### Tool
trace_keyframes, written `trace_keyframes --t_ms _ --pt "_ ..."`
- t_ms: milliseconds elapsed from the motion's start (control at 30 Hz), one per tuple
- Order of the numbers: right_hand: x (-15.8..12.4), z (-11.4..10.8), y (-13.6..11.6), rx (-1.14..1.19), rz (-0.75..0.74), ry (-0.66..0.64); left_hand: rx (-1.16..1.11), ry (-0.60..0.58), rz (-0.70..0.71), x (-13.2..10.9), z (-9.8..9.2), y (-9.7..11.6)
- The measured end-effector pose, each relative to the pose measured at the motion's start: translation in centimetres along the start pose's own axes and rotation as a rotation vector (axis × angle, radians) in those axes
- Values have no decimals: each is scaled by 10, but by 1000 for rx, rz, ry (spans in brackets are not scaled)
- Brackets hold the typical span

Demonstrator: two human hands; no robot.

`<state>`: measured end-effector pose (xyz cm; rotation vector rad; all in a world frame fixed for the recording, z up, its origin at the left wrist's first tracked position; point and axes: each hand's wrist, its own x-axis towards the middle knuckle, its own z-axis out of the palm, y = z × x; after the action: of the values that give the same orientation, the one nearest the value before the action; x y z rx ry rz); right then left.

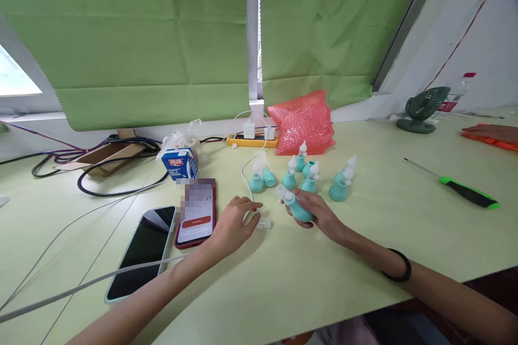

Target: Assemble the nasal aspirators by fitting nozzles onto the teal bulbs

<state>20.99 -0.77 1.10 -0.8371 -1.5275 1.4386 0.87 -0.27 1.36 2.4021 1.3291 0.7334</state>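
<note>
Gripping: right hand (322, 214), curled around a tilted teal bulb (300, 211)
Left hand (235, 225): thumb and fingers parted, beside a clear piece (265, 223)

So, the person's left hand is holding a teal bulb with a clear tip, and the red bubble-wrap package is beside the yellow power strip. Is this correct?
Not quite. The head view shows the right hand, not the left hand, holding the teal bulb with a clear tip. The red bubble-wrap package is beside the yellow power strip.
</note>
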Motion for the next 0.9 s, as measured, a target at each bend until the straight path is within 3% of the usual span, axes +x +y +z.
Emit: trace_keyframes --t_ms 167,267,533,633,900 --pt "4 -1 2 43 -37 181 289 -122 -3 18 5 1" --pt "6 -5 3 83 -52 213 387 -199 -15 30 10 1" --pt "7 -8 3 22 -17 181 432 -251 -35 44 24 -8" --pt "6 -8 3 23 -73 216 417 -256 -7 45 26 -9" --pt "1 -5 2 -81 -220 276 336 -218 214 47 35 19"
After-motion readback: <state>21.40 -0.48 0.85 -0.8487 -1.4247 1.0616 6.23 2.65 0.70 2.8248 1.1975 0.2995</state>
